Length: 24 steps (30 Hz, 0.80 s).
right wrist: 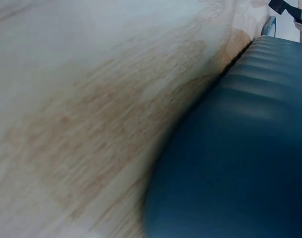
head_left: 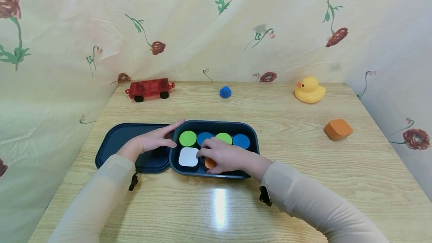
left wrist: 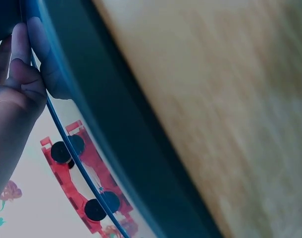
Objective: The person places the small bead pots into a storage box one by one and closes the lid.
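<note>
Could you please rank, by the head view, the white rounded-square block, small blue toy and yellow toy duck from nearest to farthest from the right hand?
1. White rounded-square block: just left of the right hand.
2. Small blue toy: beyond the hand, centre back.
3. Yellow toy duck: back right.

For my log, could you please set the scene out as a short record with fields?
left hand: at the left end of the dark box
right hand: curled around an orange piece in the box
also in box: two green pieces, two blue pieces, one white piece
left of box: dark lid
table, back: red wagon, small blue toy, yellow duck
table, right: orange block
</note>
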Available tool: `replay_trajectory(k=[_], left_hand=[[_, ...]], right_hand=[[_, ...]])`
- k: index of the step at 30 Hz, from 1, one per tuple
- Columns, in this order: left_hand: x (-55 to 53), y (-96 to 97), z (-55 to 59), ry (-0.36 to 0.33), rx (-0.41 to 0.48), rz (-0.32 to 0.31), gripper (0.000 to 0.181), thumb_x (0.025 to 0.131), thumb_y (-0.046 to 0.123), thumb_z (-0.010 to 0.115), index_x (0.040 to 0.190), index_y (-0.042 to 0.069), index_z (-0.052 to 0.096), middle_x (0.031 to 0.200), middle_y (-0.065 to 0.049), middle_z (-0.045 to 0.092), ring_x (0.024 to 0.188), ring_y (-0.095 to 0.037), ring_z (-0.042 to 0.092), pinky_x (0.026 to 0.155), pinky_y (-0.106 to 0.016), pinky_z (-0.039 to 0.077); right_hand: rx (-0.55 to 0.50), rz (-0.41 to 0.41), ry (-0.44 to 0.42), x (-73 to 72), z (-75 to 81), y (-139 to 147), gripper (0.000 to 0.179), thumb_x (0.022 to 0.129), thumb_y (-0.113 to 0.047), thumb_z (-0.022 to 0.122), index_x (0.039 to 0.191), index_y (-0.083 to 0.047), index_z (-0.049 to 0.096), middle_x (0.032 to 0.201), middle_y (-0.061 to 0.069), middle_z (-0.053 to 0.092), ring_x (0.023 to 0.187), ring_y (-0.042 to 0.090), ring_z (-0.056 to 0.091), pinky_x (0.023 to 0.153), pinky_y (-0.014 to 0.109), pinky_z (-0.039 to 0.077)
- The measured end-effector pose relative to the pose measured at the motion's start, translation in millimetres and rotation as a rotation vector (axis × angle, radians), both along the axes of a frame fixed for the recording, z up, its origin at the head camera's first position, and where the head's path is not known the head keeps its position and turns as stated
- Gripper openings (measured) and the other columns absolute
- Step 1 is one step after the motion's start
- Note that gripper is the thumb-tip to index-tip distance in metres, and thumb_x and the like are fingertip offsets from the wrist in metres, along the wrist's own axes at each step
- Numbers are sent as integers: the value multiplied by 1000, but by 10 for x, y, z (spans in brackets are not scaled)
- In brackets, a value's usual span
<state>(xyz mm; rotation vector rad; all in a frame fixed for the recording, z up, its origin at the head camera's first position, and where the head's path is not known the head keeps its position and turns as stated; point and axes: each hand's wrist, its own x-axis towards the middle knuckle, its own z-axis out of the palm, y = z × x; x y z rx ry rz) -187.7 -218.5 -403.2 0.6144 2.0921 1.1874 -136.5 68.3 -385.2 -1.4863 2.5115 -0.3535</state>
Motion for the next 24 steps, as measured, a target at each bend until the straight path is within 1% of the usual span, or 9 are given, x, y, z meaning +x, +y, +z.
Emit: replay_trajectory(k=[5, 6, 14, 19, 21, 24], left_hand=[[-12, -5, -20, 4, 4, -5, 77, 92, 26, 56, 152, 30, 8, 157, -5, 6, 132, -32, 26, 106, -54, 22], [-15, -6, -27, 6, 4, -7, 77, 92, 26, 56, 152, 29, 7, 157, -5, 6, 131, -33, 28, 106, -54, 22], [-4, 17, -33, -17, 12, 11, 77, 92, 25, 58, 151, 33, 9, 157, 0, 7, 131, -30, 28, 107, -52, 21], [-7, 22, -31, -5, 9, 5, 78, 91, 25, 59, 152, 31, 8, 157, -3, 6, 130, -33, 28, 106, -53, 22], [-10, 22, -35, 2, 8, 1, 79, 92, 25, 58, 152, 30, 8, 157, -5, 5, 132, -33, 26, 106, -54, 22], [-8, 22, -36, 5, 1, 7, 78, 92, 25, 59, 152, 30, 9, 157, -3, 5, 135, -32, 22, 107, -54, 20]], right_hand=[[-26, -7, -11, 4, -7, 14, 45, 84, -35, 71, 123, -17, 57, 121, 2, 49, 101, 16, 42, 84, 25, 42], [-32, -9, -14, 5, -8, 19, 45, 84, -35, 71, 123, -17, 57, 121, 2, 49, 102, 16, 42, 84, 25, 42], [-77, -22, -14, 16, 20, 150, 48, 83, -36, 71, 124, -14, 57, 120, 4, 49, 103, 17, 44, 85, 26, 43], [-70, -46, -26, 13, 45, 266, 46, 83, -36, 72, 121, -14, 59, 118, 4, 49, 104, 17, 45, 87, 29, 43], [-62, -49, -25, 11, 51, 297, 45, 83, -36, 71, 120, -14, 60, 117, 3, 50, 104, 16, 46, 88, 29, 43], [-51, -45, -33, 6, 45, 314, 44, 83, -36, 71, 120, -13, 60, 117, 3, 50, 103, 16, 46, 88, 28, 43]])
